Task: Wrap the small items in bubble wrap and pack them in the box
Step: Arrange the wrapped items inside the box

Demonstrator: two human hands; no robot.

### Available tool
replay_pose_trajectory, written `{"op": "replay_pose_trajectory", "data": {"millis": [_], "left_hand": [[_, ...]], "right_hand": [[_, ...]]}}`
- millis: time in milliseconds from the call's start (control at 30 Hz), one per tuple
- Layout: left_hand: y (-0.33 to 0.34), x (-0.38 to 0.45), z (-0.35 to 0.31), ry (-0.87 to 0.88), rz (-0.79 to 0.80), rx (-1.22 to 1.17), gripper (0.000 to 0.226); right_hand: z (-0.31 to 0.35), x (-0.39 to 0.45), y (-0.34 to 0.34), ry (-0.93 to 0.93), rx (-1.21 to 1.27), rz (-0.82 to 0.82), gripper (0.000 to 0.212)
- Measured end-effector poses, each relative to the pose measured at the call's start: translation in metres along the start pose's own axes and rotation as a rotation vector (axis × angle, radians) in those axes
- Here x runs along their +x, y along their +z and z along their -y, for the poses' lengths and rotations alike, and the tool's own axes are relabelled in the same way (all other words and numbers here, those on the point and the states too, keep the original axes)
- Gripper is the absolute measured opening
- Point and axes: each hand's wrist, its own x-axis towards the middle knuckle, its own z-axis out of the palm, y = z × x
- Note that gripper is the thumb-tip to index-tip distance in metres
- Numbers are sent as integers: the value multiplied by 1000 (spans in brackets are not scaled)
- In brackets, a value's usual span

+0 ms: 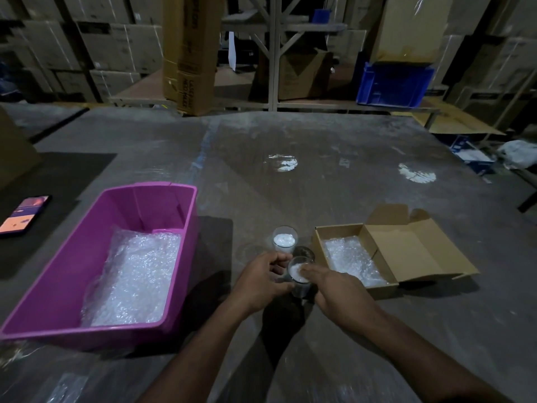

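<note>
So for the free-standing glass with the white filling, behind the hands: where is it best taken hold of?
Grip the glass round its side wall, near the middle, coming from its open left or from above. It stands upright, and another glass and the cardboard box crowd its right side.

Two hands meet over a small glass point(299, 276) at near centre: left hand point(263, 282) grips its side, right hand point(334, 286) has fingers in its mouth. Pink bin point(58, 286) left, open cardboard box point(406, 251) right, both holding bubble wrap point(136, 274).
</note>
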Motion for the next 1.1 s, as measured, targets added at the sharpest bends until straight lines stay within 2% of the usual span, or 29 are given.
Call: {"op": "replay_pose_trajectory", "data": {"millis": [167, 267, 333, 467, 733, 800, 967, 1100], "left_hand": [[-5, -5, 3, -17, 13, -13, 58], [-10, -9, 6, -7, -6, -15, 55], [-13, -13, 9, -7, -9, -16, 52], [-16, -17, 10, -9, -23, -24, 48], [-24, -25, 13, 2, 15, -51, 48], [-26, -27, 13, 0, 19, -62, 51], [-20, -25, 16, 17, 33, -31, 69], [-6, -22, 4, 42, 129, -131, 66]], "right_hand": [[6, -12, 8, 119, 170, -224, 50], [9, -14, 16, 242, 325, -329, 65], [11, -10, 20, 292, 332, -300, 79], [15, 4, 25, 280, 314, -262, 90], [27, 16, 22, 306, 367, -253, 82], [29, 13, 14, 322, 479, -265, 74], [20, -2, -12, 422, 946, -249, 56], [7, -17, -25, 460, 1144, -239, 53]]}}
